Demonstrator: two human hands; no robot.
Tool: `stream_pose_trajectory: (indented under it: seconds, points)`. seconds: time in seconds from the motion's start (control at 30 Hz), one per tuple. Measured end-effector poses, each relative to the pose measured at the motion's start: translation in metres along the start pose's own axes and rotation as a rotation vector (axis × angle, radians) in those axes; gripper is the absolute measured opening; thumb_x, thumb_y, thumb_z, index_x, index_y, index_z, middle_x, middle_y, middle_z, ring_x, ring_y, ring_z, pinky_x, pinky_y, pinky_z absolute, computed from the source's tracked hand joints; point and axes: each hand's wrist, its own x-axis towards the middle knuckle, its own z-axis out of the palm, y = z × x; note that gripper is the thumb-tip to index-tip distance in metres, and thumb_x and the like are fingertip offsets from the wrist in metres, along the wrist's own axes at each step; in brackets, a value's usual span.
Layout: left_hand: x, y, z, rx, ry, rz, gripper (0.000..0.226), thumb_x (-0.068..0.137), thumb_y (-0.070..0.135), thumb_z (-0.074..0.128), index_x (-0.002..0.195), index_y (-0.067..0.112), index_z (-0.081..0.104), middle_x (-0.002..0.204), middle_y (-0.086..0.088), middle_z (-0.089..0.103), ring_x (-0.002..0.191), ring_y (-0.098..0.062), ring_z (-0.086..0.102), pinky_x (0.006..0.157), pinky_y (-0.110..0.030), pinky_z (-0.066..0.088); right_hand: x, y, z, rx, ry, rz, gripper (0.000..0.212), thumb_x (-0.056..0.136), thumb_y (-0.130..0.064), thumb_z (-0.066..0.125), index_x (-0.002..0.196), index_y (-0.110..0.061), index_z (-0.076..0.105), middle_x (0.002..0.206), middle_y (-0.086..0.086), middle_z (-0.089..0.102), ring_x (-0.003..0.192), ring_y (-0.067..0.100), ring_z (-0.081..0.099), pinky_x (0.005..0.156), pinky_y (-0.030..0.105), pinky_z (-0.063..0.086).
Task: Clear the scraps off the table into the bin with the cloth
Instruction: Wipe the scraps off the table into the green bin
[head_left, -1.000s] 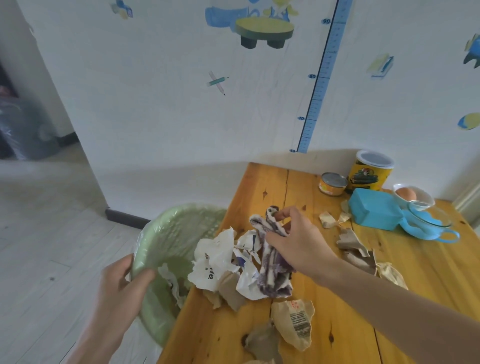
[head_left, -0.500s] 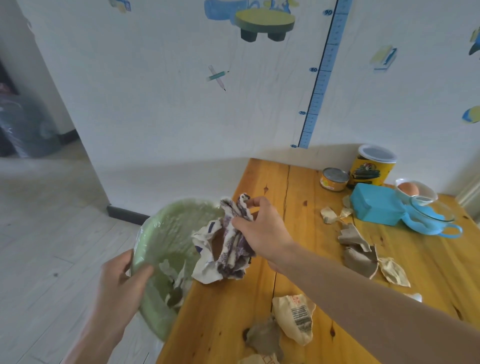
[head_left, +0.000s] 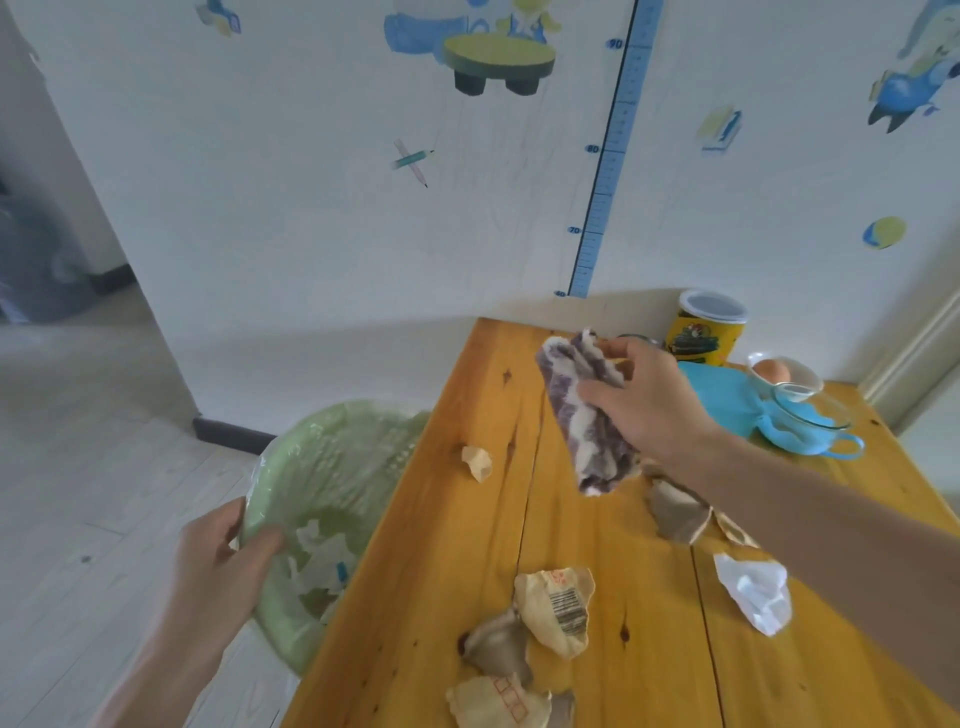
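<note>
The left hand (head_left: 223, 566) grips the near rim of the pale green plastic-lined bin (head_left: 332, 467), fingers curled over the edge; torn white paper scraps (head_left: 322, 556) lie inside it; the bin stands tight against the left edge of the honey-coloured pine table (head_left: 467, 545). On the boards near that edge sits a small tan paper scrap (head_left: 477, 462); nearer the camera lies a cluster of crumpled tan wrappers (head_left: 558, 608) (one bears a barcode). Further right, the right hand (head_left: 644, 400) clutches the purple-and-white striped terry cloth (head_left: 587, 415), bunched into a long roll that hangs slantwise from the fingers over the table's far middle; whether its lower end touches the wood I cannot tell. Beside the forearm lie a brown crumpled paper (head_left: 675, 512) and a white crumpled paper (head_left: 756, 592); a yellow tin (head_left: 706, 332) stands by the wall.

Half a second ago the cloth was at the table's left edge, pushing white papers over the rim; those papers are now in the bin; the cloth has swung back to the right; the left hand has kept its hold.
</note>
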Motion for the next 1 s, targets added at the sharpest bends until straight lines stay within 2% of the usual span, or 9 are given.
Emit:
stream_pose_trajectory:
  seconds: [0.1,0.2,0.33,0.53,0.67,0.7,0.83,0.93,1.0]
  points:
    - [0.003,-0.005,-0.001,0.014,-0.01,-0.031,0.007,0.085,-0.007,0.059,0.08,-0.011,0.061,0.079,-0.037,0.062,0.057,-0.03,0.056,0.054,-0.031,0.039,0.026,0.014,-0.027,-0.358,0.095,-0.196,0.007,0.092,-0.015,0.062,0.095,-0.012,0.068,0.071,-0.009,0.058,0.068,0.014,0.056,0.052,0.019,0.036]
    - [0.005,-0.011,0.0,0.046,-0.016,-0.042,0.008,0.082,-0.004,0.062,0.083,-0.012,0.062,0.08,-0.04,0.061,0.059,-0.031,0.055,0.056,-0.034,0.038,0.059,0.022,-0.042,-0.558,0.08,-0.249,0.013,0.092,-0.01,0.057,0.083,-0.011,0.066,0.067,-0.004,0.057,0.074,0.027,0.061,0.051,0.027,0.037]
    - [0.008,-0.014,0.0,0.086,-0.031,-0.071,0.02,0.074,0.012,0.065,0.082,-0.006,0.064,0.078,-0.04,0.059,0.054,-0.04,0.055,0.055,-0.039,0.041,0.099,0.022,-0.042,-0.584,0.05,-0.283,0.017,0.094,-0.008,0.058,0.104,-0.017,0.068,0.088,0.002,0.06,0.084,0.024,0.055,0.069,0.029,0.037]
    - [0.014,-0.025,-0.005,0.064,-0.003,-0.082,0.013,0.075,0.005,0.068,0.079,-0.007,0.064,0.072,-0.039,0.058,0.054,-0.024,0.054,0.054,-0.032,0.043,0.118,0.034,-0.027,-0.759,-0.276,-0.362,0.024,0.098,-0.009,0.051,0.115,-0.023,0.061,0.099,-0.001,0.062,0.089,0.02,0.06,0.065,0.025,0.04]
    - [0.055,-0.11,-0.022,0.011,-0.069,-0.162,0.047,0.04,0.037,0.085,0.074,0.009,0.069,0.07,-0.032,0.058,0.068,-0.03,0.06,0.065,-0.043,0.05,0.119,0.055,-0.024,-0.833,-0.288,-0.329,0.035,0.097,-0.003,0.051,0.124,-0.025,0.058,0.113,0.001,0.066,0.094,0.02,0.062,0.075,0.03,0.052]
    - [0.05,-0.101,-0.021,0.008,-0.085,-0.148,0.043,0.044,0.035,0.083,0.075,0.009,0.069,0.07,-0.03,0.06,0.068,-0.031,0.061,0.066,-0.044,0.052,0.118,0.058,-0.024,-0.822,-0.289,-0.315,0.034,0.098,-0.005,0.051,0.125,-0.024,0.058,0.114,0.002,0.066,0.094,0.02,0.062,0.078,0.032,0.055]
    - [0.009,-0.021,-0.015,0.021,-0.056,-0.056,0.035,0.059,0.035,0.068,0.084,0.012,0.068,0.075,-0.02,0.065,0.069,-0.032,0.059,0.065,-0.041,0.051,0.114,0.062,-0.022,-0.732,-0.314,-0.308,0.022,0.099,-0.009,0.051,0.118,-0.017,0.058,0.105,0.004,0.065,0.094,0.023,0.062,0.081,0.037,0.057]
    - [0.034,-0.072,-0.02,0.046,-0.039,-0.108,0.038,0.054,0.038,0.068,0.079,0.01,0.069,0.078,-0.036,0.063,0.062,-0.029,0.062,0.06,-0.061,0.056,0.109,0.056,-0.021,-0.721,-0.378,-0.353,0.012,0.098,-0.014,0.057,0.101,-0.026,0.053,0.089,-0.002,0.062,0.086,0.022,0.061,0.073,0.032,0.051]
    - [0.043,-0.092,-0.02,0.025,-0.037,-0.134,0.038,0.056,0.035,0.069,0.083,0.008,0.066,0.086,-0.038,0.064,0.062,-0.027,0.061,0.062,-0.052,0.056,0.102,0.05,-0.02,-0.725,-0.433,-0.373,0.016,0.097,-0.021,0.06,0.108,-0.03,0.054,0.09,-0.007,0.061,0.085,0.017,0.06,0.075,0.034,0.05]
